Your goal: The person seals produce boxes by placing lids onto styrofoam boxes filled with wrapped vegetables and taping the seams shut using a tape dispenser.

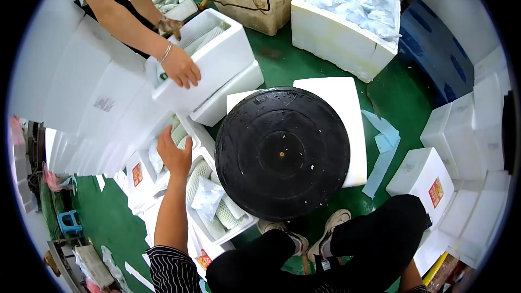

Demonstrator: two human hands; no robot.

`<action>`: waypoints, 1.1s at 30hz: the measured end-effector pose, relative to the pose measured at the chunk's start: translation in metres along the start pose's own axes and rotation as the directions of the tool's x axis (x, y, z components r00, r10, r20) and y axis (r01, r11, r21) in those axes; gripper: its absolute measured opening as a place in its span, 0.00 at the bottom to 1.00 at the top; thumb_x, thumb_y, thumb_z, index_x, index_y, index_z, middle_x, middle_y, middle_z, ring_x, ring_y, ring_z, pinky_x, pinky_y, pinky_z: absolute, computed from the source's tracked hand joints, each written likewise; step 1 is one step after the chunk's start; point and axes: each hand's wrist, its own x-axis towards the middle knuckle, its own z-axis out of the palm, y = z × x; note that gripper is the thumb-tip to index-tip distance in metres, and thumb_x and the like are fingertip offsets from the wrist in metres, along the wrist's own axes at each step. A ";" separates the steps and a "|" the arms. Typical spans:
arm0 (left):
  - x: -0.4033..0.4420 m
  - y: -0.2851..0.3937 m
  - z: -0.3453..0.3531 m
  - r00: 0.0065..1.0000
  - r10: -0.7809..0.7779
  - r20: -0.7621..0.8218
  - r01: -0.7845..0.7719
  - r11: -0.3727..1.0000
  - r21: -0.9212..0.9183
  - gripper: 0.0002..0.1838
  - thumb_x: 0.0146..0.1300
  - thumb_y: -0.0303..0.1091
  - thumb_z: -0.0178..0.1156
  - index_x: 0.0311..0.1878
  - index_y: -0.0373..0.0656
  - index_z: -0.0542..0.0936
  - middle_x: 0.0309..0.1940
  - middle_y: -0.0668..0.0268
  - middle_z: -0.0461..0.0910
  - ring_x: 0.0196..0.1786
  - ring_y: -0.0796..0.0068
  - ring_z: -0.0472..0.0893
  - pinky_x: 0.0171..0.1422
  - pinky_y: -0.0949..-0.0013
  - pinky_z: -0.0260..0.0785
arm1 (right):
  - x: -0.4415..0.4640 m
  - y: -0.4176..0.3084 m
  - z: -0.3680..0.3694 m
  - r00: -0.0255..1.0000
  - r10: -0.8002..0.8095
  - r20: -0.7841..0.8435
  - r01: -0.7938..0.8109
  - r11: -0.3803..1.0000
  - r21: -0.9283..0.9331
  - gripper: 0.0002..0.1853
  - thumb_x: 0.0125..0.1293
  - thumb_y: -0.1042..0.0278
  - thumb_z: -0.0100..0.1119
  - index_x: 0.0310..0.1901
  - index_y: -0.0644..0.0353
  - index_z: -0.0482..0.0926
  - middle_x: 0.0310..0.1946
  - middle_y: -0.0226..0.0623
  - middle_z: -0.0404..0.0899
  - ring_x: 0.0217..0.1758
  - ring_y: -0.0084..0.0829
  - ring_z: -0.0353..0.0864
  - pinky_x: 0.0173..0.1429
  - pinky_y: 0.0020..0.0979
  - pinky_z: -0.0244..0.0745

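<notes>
My left hand (175,151) is raised with its fingers apart, over an open white foam box (175,130) that holds net-wrapped items. Just right of my left forearm, another foam box (248,222) contains net-wrapped items (214,223) and a clear pouch (208,197). A round black lid or disc (282,176) lies on white foam (355,146) in front of my knees. My right hand is hidden; only part of the forearm (411,278) shows at the lower right. A co-worker's hands (180,67) are at a white foam box (230,49) at the upper left.
A foam box (347,51) of pale ice packs (355,2) and a beige crate (274,8) stand at the back. Tall stacks of white foam (97,87) are at left, more boxes (420,176) at right. A blue strip (382,154) lies on the green floor (404,97).
</notes>
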 end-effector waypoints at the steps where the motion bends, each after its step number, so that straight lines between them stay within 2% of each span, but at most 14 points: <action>1: 0.018 0.005 0.011 0.998 0.055 -0.028 -0.054 0.998 0.044 0.35 0.53 0.43 0.75 0.63 0.42 0.75 0.58 0.57 0.78 0.64 0.51 0.74 0.70 0.51 0.61 | -0.007 -0.006 0.003 1.000 0.010 -0.005 -0.010 1.000 0.012 0.22 0.75 0.54 0.54 0.57 0.65 0.78 0.49 0.48 0.85 0.56 0.45 0.85 0.58 0.44 0.79; 5: 0.072 0.019 0.046 0.987 0.095 -0.127 -0.069 0.978 0.195 0.40 0.44 0.51 0.81 0.58 0.43 0.76 0.57 0.59 0.77 0.64 0.55 0.73 0.71 0.51 0.59 | -0.034 -0.030 0.008 0.999 0.036 -0.016 -0.036 0.999 0.037 0.22 0.76 0.53 0.54 0.57 0.64 0.79 0.49 0.47 0.85 0.57 0.43 0.85 0.58 0.43 0.79; 8: 0.108 0.003 0.059 0.979 0.199 0.045 -0.200 0.888 0.414 0.41 0.44 0.51 0.81 0.58 0.42 0.75 0.56 0.59 0.77 0.63 0.53 0.73 0.70 0.52 0.61 | -0.048 -0.042 0.005 0.999 0.049 -0.023 -0.047 0.996 0.076 0.22 0.76 0.53 0.54 0.58 0.64 0.79 0.50 0.46 0.85 0.57 0.42 0.85 0.59 0.43 0.79; 10: 0.138 0.016 0.056 0.931 0.351 0.097 -0.363 0.871 0.332 0.39 0.43 0.47 0.82 0.58 0.43 0.75 0.54 0.60 0.78 0.60 0.54 0.75 0.70 0.51 0.64 | -0.056 -0.049 0.002 0.998 0.051 -0.031 -0.048 0.994 0.102 0.22 0.76 0.52 0.53 0.58 0.63 0.79 0.50 0.45 0.85 0.57 0.42 0.85 0.59 0.42 0.79; 11: 0.150 0.037 0.054 0.937 0.144 0.319 -0.242 0.925 0.292 0.37 0.45 0.43 0.82 0.58 0.43 0.76 0.55 0.59 0.78 0.60 0.53 0.76 0.67 0.51 0.69 | -0.060 -0.053 -0.001 0.998 0.052 -0.031 -0.048 0.992 0.117 0.22 0.77 0.52 0.53 0.58 0.63 0.79 0.51 0.45 0.85 0.57 0.42 0.85 0.59 0.42 0.79; 14: 0.159 0.051 0.064 0.924 0.030 0.381 -0.147 0.948 0.282 0.36 0.46 0.41 0.81 0.58 0.44 0.75 0.57 0.61 0.79 0.61 0.54 0.77 0.61 0.51 0.73 | -0.065 -0.061 -0.015 0.999 0.029 -0.034 -0.023 0.987 0.162 0.22 0.77 0.52 0.53 0.58 0.63 0.79 0.51 0.44 0.85 0.57 0.41 0.84 0.59 0.42 0.79; 16: 0.167 0.049 0.063 0.933 0.096 0.346 -0.181 0.958 0.222 0.34 0.46 0.41 0.81 0.54 0.42 0.75 0.55 0.58 0.80 0.59 0.51 0.78 0.57 0.51 0.75 | -0.071 -0.059 -0.028 0.999 -0.002 -0.039 0.010 0.977 0.211 0.22 0.77 0.52 0.53 0.58 0.62 0.79 0.52 0.43 0.85 0.58 0.40 0.84 0.60 0.42 0.79; 20: 0.193 0.128 -0.037 0.894 -0.008 0.448 -0.044 0.993 0.106 0.32 0.45 0.40 0.82 0.50 0.39 0.76 0.49 0.54 0.82 0.55 0.48 0.80 0.56 0.52 0.75 | -0.074 -0.036 -0.067 0.987 0.141 -0.083 -0.098 0.917 0.387 0.22 0.79 0.51 0.49 0.61 0.59 0.77 0.58 0.37 0.82 0.60 0.35 0.83 0.65 0.38 0.77; 22: 0.168 0.144 -0.091 0.890 0.178 0.421 -0.253 0.959 0.130 0.33 0.43 0.39 0.82 0.50 0.39 0.76 0.50 0.56 0.82 0.55 0.48 0.80 0.55 0.52 0.75 | -0.074 -0.029 -0.072 0.994 0.097 -0.041 -0.073 0.917 0.393 0.24 0.80 0.49 0.47 0.64 0.61 0.75 0.59 0.39 0.82 0.60 0.35 0.82 0.68 0.38 0.75; 23: 0.144 0.161 -0.120 0.887 0.192 0.420 -0.274 0.951 0.145 0.33 0.42 0.39 0.83 0.50 0.39 0.76 0.49 0.56 0.82 0.54 0.48 0.80 0.54 0.51 0.74 | -0.065 -0.015 -0.080 0.995 0.049 0.086 -0.078 0.922 0.379 0.26 0.80 0.49 0.45 0.65 0.63 0.74 0.60 0.42 0.81 0.61 0.35 0.82 0.68 0.40 0.75; 26: 0.052 0.227 -0.189 0.869 0.194 0.455 -0.285 0.948 0.141 0.35 0.40 0.39 0.84 0.51 0.41 0.76 0.46 0.56 0.81 0.51 0.48 0.80 0.53 0.49 0.74 | -0.058 0.007 -0.071 0.992 0.097 0.076 -0.121 0.874 0.470 0.27 0.80 0.47 0.48 0.63 0.65 0.77 0.61 0.40 0.82 0.63 0.37 0.81 0.69 0.41 0.74; 30: -0.106 0.284 -0.165 0.828 0.433 0.357 -0.424 0.899 -0.109 0.29 0.38 0.39 0.82 0.43 0.44 0.76 0.39 0.61 0.78 0.44 0.53 0.79 0.43 0.52 0.71 | -0.080 -0.011 -0.060 0.994 -0.035 0.100 -0.016 0.884 0.467 0.27 0.80 0.48 0.49 0.68 0.60 0.73 0.63 0.41 0.80 0.64 0.35 0.80 0.72 0.40 0.72; 32: -0.124 0.303 -0.172 0.901 0.357 0.245 -0.351 0.934 -0.071 0.27 0.36 0.34 0.79 0.41 0.46 0.77 0.40 0.64 0.77 0.44 0.59 0.77 0.41 0.54 0.69 | -0.071 0.002 -0.080 0.977 -0.192 0.097 0.090 0.775 0.625 0.31 0.79 0.49 0.51 0.77 0.52 0.61 0.68 0.43 0.76 0.65 0.41 0.79 0.73 0.43 0.71; 33: -0.130 0.302 -0.171 0.912 0.292 0.288 -0.301 0.953 -0.014 0.27 0.40 0.35 0.78 0.46 0.45 0.78 0.44 0.64 0.78 0.48 0.58 0.77 0.48 0.52 0.68 | -0.074 -0.003 -0.093 0.963 -0.236 0.127 0.115 0.793 0.598 0.31 0.78 0.46 0.52 0.75 0.50 0.63 0.69 0.40 0.74 0.66 0.38 0.77 0.70 0.42 0.71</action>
